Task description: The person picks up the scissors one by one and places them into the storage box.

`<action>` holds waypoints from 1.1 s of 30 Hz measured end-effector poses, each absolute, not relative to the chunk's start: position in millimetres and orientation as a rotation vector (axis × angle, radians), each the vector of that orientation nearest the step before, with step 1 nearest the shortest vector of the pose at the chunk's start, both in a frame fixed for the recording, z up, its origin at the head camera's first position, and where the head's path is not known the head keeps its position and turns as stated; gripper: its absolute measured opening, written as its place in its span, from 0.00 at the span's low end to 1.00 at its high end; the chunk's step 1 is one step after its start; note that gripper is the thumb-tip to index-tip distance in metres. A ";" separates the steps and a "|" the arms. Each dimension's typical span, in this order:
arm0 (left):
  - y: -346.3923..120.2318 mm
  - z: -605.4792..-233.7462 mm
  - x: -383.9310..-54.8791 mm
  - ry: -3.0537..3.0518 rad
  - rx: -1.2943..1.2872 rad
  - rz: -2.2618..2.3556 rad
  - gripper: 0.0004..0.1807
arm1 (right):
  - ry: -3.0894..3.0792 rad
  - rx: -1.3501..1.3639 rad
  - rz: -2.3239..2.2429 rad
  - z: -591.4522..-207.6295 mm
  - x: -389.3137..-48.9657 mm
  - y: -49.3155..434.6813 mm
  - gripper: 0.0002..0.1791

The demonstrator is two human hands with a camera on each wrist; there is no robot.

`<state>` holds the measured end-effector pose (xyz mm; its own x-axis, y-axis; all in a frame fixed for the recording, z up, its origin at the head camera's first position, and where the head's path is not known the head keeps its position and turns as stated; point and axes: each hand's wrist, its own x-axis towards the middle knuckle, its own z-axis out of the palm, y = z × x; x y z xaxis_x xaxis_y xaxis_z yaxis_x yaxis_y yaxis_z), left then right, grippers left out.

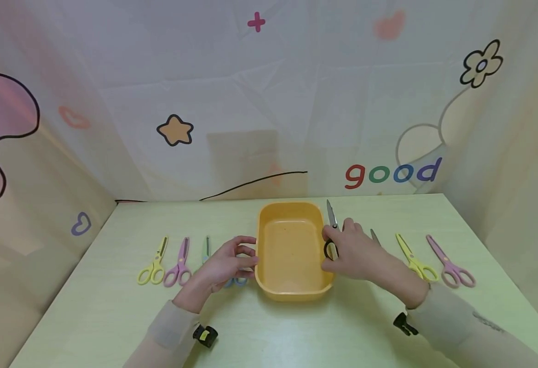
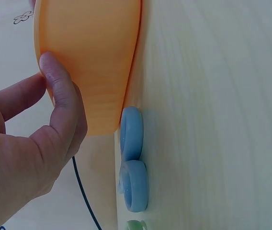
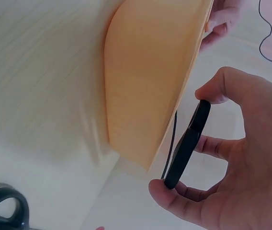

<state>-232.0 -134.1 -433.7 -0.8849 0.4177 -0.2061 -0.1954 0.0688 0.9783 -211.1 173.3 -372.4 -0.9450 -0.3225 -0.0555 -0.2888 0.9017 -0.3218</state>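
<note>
A yellow plastic bin [image 1: 291, 295] stands mid-table. My left hand [image 1: 227, 263] is at its left side, bent fingertips touching the wall near the rim, as the left wrist view also shows. At the bin's right rim, my right hand [image 1: 358, 250] pinches a pair of black-handled scissors [image 1: 332, 217] by the handles, thumb on one side and fingertips on the other. Their blades point away from me. In the right wrist view the black handles [image 3: 186, 148] are held edge-on beside the bin wall. Blue-handled scissors [image 2: 132, 134] lie under my left hand, partly hidden in the head view.
On the left lie yellow scissors [image 1: 154, 268], purple scissors [image 1: 180, 263] and green scissors [image 1: 206, 248]. To the right are another black-handled pair [image 3: 23, 211], mostly hidden by my right arm in the head view, yellow scissors [image 1: 416, 260] and purple scissors [image 1: 450, 266]. A printed curtain [image 1: 232, 76] hangs behind the table.
</note>
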 end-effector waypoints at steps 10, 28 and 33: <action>-135.4 -434.3 -232.5 1.912 0.220 1.865 0.29 | 2.935 -0.647 -0.488 -372.2 -209.8 146.6 0.17; -134.1 -433.7 -234.6 1.906 0.216 1.842 0.28 | 2.880 -0.756 -0.291 -385.5 -214.9 95.2 0.19; -134.3 -432.4 -234.7 1.912 0.223 1.831 0.28 | 2.841 -0.731 -0.286 -392.3 -221.6 87.9 0.19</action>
